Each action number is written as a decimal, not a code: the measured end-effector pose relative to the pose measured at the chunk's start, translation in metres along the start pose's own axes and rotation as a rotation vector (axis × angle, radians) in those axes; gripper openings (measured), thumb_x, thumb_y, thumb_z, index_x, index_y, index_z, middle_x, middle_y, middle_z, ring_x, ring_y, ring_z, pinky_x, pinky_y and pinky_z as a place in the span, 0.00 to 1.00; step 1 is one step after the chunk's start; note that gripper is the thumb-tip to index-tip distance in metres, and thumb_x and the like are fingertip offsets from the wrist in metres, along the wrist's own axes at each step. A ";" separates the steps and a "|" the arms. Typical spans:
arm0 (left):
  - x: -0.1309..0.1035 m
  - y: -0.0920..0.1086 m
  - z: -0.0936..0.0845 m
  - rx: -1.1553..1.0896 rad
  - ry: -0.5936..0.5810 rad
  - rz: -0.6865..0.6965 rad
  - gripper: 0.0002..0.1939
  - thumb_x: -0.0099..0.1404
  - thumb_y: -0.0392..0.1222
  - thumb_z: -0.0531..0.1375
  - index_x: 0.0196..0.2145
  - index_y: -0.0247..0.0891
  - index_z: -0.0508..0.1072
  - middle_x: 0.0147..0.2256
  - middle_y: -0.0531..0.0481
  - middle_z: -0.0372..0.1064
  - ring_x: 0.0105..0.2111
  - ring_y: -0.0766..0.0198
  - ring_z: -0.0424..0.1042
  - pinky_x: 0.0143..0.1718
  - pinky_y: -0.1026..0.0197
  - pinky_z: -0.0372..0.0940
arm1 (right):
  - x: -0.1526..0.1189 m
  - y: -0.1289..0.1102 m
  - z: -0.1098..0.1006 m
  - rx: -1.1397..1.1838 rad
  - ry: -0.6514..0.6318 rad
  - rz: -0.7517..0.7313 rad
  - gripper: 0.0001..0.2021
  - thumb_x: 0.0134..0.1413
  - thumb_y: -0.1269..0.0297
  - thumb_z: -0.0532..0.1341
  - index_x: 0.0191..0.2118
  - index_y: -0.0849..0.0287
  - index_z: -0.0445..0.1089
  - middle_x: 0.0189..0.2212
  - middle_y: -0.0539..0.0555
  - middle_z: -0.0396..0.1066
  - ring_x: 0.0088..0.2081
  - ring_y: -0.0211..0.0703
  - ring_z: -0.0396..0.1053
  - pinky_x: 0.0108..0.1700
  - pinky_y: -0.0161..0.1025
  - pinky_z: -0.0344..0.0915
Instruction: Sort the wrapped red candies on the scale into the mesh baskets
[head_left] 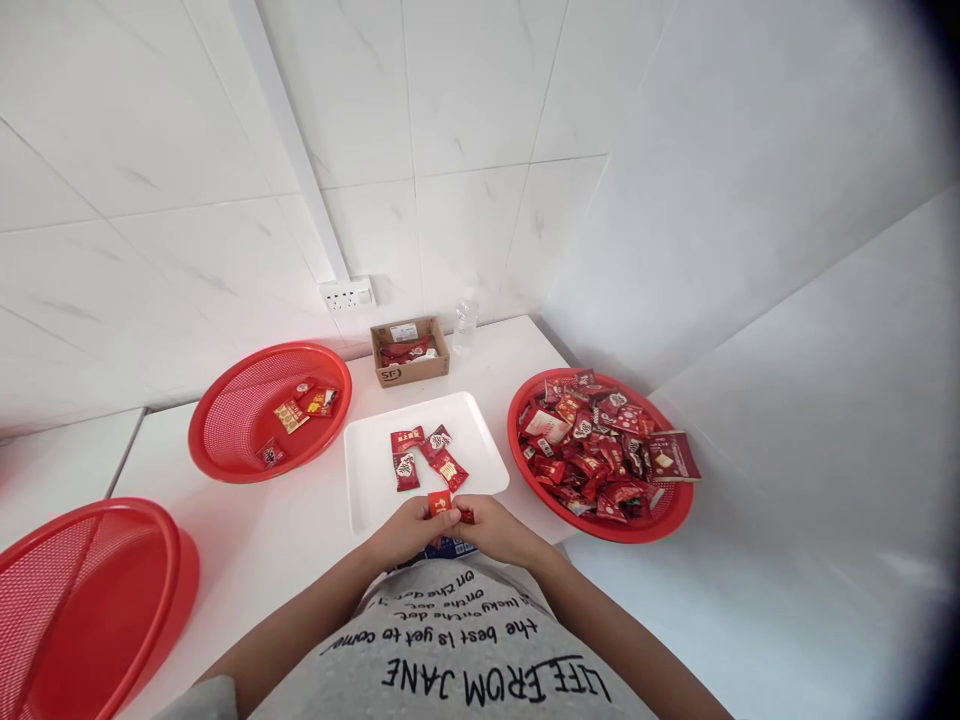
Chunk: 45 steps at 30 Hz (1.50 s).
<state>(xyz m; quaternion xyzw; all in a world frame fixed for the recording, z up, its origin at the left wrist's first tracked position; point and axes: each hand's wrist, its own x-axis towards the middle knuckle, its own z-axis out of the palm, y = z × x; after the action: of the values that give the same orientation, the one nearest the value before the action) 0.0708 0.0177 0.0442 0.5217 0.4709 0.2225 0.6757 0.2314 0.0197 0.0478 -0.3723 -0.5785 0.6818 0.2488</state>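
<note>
Close to my body, at the near edge of the white tray [371, 510], my two hands meet. My left hand [405, 532] is closed on a small red snack packet [438, 501] that stands up between its thumb and fingers. Against it, my right hand [495, 530] is closed too, with a bit of red wrapper showing at its fingertips. Whether that is a second packet I cannot tell. Several red packets, such as the upper left one [407, 437], lie together on the tray beyond my hands.
To the right, a red basket [517, 440] is heaped with red packets. Left of the tray, another red basket [217, 400] holds a few; a third basket [169, 560] stands nearer. A cardboard box [412, 372] and a clear bottle [465, 322] stand by the wall.
</note>
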 end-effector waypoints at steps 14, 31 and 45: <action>0.001 0.005 0.006 -0.214 0.046 0.019 0.17 0.55 0.53 0.59 0.21 0.35 0.68 0.15 0.57 0.57 0.17 0.72 0.54 0.20 0.66 0.48 | 0.001 -0.001 0.002 0.153 0.007 0.011 0.09 0.44 0.59 0.63 0.30 0.58 0.69 0.27 0.49 0.72 0.33 0.42 0.70 0.39 0.40 0.65; 0.003 0.004 0.007 -0.022 0.201 0.028 0.20 0.58 0.58 0.53 0.22 0.36 0.64 0.19 0.56 0.60 0.22 0.69 0.60 0.27 0.65 0.57 | 0.007 0.010 -0.003 -0.043 0.135 0.001 0.10 0.47 0.57 0.59 0.26 0.59 0.67 0.24 0.48 0.68 0.29 0.37 0.65 0.34 0.36 0.61; 0.001 0.013 0.004 -0.238 0.234 0.026 0.15 0.50 0.50 0.64 0.30 0.36 0.69 0.27 0.53 0.68 0.29 0.65 0.67 0.35 0.61 0.63 | 0.011 0.010 -0.004 -0.131 0.346 0.050 0.10 0.46 0.58 0.58 0.25 0.61 0.66 0.22 0.48 0.66 0.25 0.35 0.61 0.28 0.33 0.57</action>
<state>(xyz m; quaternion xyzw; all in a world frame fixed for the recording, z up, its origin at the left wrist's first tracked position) 0.0773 0.0217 0.0559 0.4145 0.5098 0.3449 0.6703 0.2288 0.0279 0.0357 -0.5136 -0.5609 0.5743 0.3029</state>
